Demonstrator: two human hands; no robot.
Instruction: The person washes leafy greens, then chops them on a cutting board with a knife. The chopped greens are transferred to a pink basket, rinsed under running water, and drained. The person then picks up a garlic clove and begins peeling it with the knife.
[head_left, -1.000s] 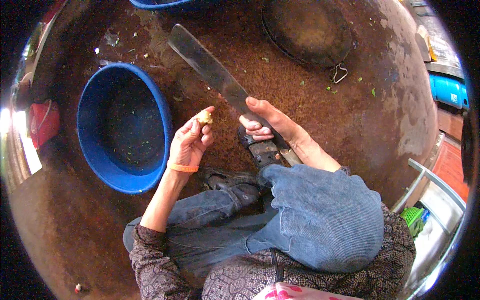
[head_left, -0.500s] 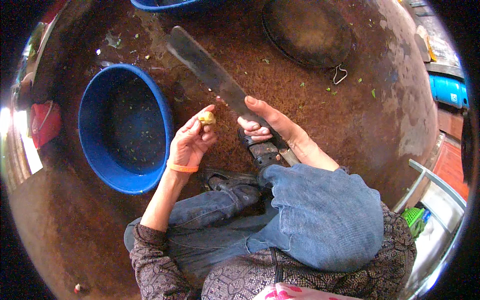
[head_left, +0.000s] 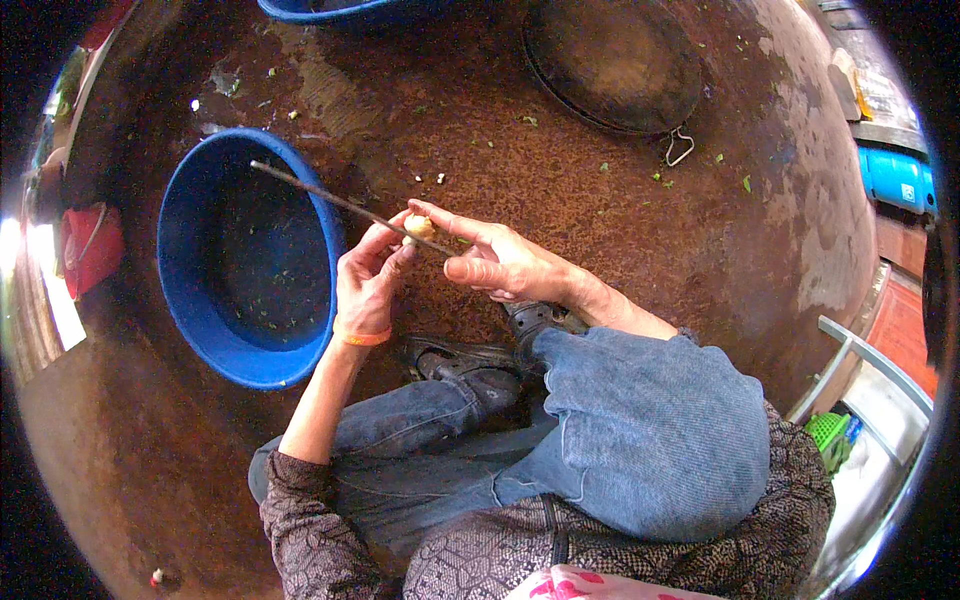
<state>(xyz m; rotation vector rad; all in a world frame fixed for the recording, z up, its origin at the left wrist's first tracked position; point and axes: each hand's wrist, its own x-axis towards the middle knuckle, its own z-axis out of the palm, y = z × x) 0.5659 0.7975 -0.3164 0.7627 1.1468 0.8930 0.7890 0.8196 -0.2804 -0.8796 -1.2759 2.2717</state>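
My left hand [head_left: 366, 288], with an orange band at its wrist, pinches a small pale yellow lump [head_left: 420, 227], perhaps a peeled root or clove; its kind is unclear. My right hand [head_left: 515, 262] is closed on a long broad-bladed knife [head_left: 315, 190], whose handle is hidden in the palm. The blade is seen almost edge-on and lies against the lump, its tip reaching over the rim of a blue tub [head_left: 225, 350]. Fingers of my right hand stretch along the lump's far side, close to my left fingertips. Green bits lie on the dark bottom of the tub.
A dark round pan [head_left: 615, 65] with a wire handle lies at the far right. Another blue tub [head_left: 335, 12] shows at the top edge. White scraps [head_left: 430, 179] and green bits dot the brown floor. A red bucket [head_left: 88, 245] stands at left, a blue cylinder [head_left: 893, 180] at right.
My right hand has come left and turned the knife from broadside to edge-on, bringing its blade to the lump. White scraps now lie on the floor beyond my hands.
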